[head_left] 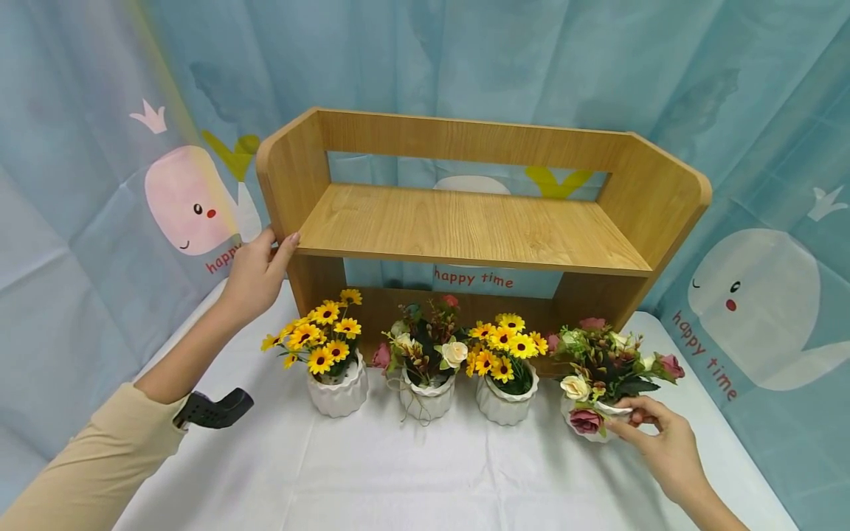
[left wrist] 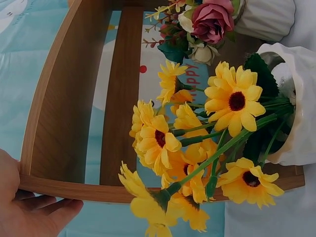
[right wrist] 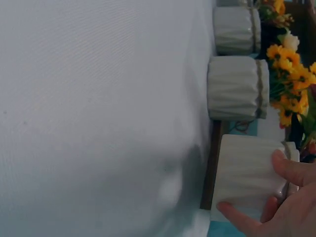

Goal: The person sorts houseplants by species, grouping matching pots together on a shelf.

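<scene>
My left hand (head_left: pixel 255 276) grips the left side of a two-tier wooden shelf (head_left: pixel 465 225), at the height of its middle board. In the left wrist view the fingertips (left wrist: pixel 69 212) lie against the panel's edge. On the right, my right hand (head_left: pixel 667 442) holds a white fluted pot (right wrist: pixel 249 173) of artificial roses (head_left: pixel 600 361) by its rim and side. That pot appears slightly tilted in the head view. Below my left hand stands a white pot (head_left: pixel 340 391) of yellow daisy-like flowers (head_left: pixel 325 332), which partly hide the shelf's lower side.
Between the outer pots stand a white pot (head_left: pixel 427 398) of mixed roses and another pot (head_left: pixel 507 398) of yellow flowers. A white cloth (head_left: pixel 398 472) covers the table. Blue curtains (head_left: pixel 425 51) hang close behind and at both sides. A black strap (head_left: pixel 215 409) sticks out from the left sleeve.
</scene>
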A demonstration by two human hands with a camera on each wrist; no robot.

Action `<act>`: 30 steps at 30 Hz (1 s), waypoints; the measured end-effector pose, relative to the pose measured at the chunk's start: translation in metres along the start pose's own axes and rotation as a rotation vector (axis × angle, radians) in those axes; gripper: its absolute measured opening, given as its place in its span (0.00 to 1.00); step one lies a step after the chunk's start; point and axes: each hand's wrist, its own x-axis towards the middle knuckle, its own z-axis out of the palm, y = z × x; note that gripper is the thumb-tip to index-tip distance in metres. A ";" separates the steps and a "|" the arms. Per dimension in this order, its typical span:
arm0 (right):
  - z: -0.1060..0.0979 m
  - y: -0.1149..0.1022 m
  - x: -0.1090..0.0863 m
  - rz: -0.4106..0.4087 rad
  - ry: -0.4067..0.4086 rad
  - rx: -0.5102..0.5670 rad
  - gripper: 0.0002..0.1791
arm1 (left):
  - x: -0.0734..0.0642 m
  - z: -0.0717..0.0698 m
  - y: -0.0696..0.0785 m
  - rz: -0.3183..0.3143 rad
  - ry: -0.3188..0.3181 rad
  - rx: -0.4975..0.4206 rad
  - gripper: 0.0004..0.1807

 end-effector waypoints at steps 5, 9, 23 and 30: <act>-0.009 -0.006 -0.003 -0.020 -0.017 -0.014 0.14 | 0.000 0.000 0.000 -0.006 -0.010 -0.003 0.24; -0.018 -0.011 -0.004 -0.037 -0.019 -0.045 0.15 | 0.000 -0.001 0.000 -0.012 -0.025 -0.009 0.25; -0.052 -0.028 -0.004 -0.113 -0.036 -0.066 0.13 | 0.006 -0.013 -0.002 -0.019 -0.097 -0.088 0.29; -0.067 -0.043 0.000 -0.156 -0.058 -0.011 0.09 | 0.006 -0.015 0.001 0.010 -0.054 -0.193 0.28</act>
